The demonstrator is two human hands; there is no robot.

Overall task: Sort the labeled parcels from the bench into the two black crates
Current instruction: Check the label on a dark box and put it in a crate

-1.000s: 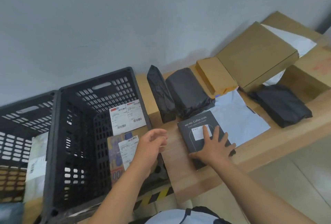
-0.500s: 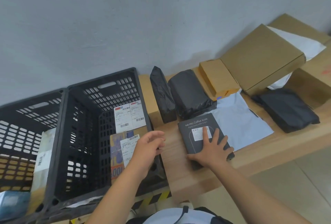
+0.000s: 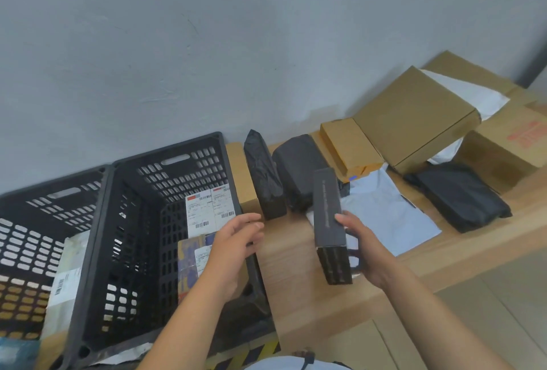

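Head view, box [image 3: 328,211] in right hand [image 3: 365,248] (tilted)

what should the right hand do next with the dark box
Probably carry the dark box leftward to the open left hand, which hovers at the rim of the crate beside the bench; the right hand grips the box tipped up on edge.

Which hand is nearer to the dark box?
Right. The right hand grips the dark box from its right side; the left hand hovers apart, left of it, above the crate's rim.
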